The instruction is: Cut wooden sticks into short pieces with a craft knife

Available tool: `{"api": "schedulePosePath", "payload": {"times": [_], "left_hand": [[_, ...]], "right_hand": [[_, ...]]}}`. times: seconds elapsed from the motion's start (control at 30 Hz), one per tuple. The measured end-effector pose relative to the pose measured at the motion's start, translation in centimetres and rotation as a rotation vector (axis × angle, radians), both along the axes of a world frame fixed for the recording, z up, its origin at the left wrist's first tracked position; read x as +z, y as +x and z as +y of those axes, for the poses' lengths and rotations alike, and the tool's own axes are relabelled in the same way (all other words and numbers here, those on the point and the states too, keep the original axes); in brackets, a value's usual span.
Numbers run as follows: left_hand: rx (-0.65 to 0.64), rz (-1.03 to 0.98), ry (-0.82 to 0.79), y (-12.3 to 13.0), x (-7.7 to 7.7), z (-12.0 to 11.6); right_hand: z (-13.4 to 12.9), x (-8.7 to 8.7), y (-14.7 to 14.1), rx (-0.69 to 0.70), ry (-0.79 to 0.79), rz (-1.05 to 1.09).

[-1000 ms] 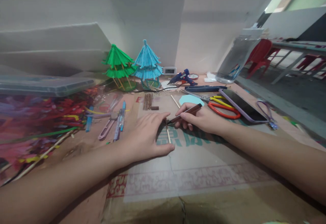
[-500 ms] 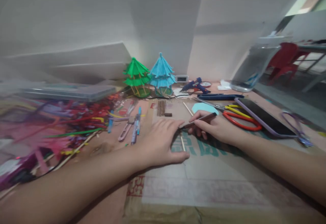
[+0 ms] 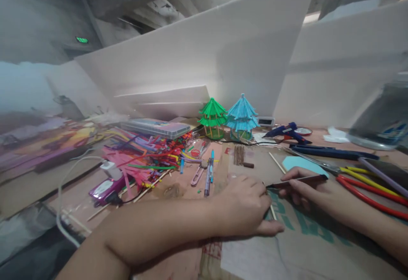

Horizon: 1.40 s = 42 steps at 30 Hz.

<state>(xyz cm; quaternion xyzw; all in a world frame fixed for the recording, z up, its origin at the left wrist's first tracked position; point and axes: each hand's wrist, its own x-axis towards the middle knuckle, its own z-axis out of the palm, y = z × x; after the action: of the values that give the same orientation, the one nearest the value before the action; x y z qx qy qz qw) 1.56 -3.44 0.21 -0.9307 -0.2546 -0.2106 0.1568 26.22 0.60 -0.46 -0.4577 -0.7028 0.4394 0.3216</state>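
My right hand [image 3: 307, 190] is closed round a dark, slim tool [image 3: 304, 181] that looks like a craft knife, its pointed tip aimed left. That tip is at a thin wooden stick [image 3: 273, 213] lying on the cardboard [image 3: 251, 250]. My left hand [image 3: 245, 207] bends its fingers down onto the stick and partly covers it, with the thumb stretched out to the right. Another length of pale stick [image 3: 276, 162] shows beyond my right hand, beside a light-blue paper piece [image 3: 302, 165]. Short brown sticks [image 3: 238, 156] lie side by side past my left hand.
Green [image 3: 213, 118] and blue [image 3: 242, 116] pavilion models stand at the back, near a glue gun [image 3: 288, 132]. Red-handled scissors [image 3: 366, 193] lie right. Left are pens [image 3: 208, 173], a heap of coloured strips [image 3: 153, 156], a flat plastic case [image 3: 156, 128] and a purple power strip [image 3: 106, 188].
The view has swung left and up, so the table things appear farther right and lower. My left fingers have curled down over the stick; my right hand keeps the dark tool.
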Motion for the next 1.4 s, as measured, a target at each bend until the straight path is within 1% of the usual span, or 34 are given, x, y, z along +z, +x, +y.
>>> {"api": "schedulePosePath", "payload": {"times": [0.1,0.23,0.33,0.4,0.53,0.6,0.67,0.77,0.93,1.13,1.4], "left_hand": [[-0.008,-0.001,-0.014,0.0,0.1,0.0],[-0.009,0.004,-0.024,0.0,0.1,0.1],[-0.019,0.006,-0.025,0.0,0.1,0.2],[-0.030,0.014,-0.037,0.0,0.1,0.1],[0.027,0.022,-0.082,-0.1,0.1,-0.4],[0.055,0.015,-0.104,-0.2,0.0,-0.5],[0.042,0.025,-0.137,-0.3,-0.1,-0.5],[0.057,0.039,-0.162,-0.3,-0.3,-0.4],[0.060,0.058,-0.134,-0.2,-0.2,-0.5],[0.040,0.062,-0.132,-0.3,0.1,-0.4],[0.031,0.043,-0.133,-0.3,0.1,-0.5]], "right_hand": [[0.1,0.0,0.1,0.011,-0.087,0.071],[0.1,0.2,0.0,-0.038,-0.065,0.144],[0.0,0.3,0.0,-0.039,-0.088,0.173],[-0.3,0.7,-0.2,-0.052,-0.071,0.183],[-1.0,1.9,-0.6,0.001,-0.058,0.125],[-1.1,2.1,-0.8,0.019,-0.056,0.119],[-0.9,2.0,-0.8,0.011,-0.063,0.138],[-0.8,1.8,-0.6,0.031,-0.065,0.172],[-0.9,1.9,-0.9,-0.011,-0.041,0.153],[-1.2,2.5,-1.4,-0.018,-0.035,0.108],[-0.8,2.4,-1.3,-0.024,-0.019,0.082]]}}
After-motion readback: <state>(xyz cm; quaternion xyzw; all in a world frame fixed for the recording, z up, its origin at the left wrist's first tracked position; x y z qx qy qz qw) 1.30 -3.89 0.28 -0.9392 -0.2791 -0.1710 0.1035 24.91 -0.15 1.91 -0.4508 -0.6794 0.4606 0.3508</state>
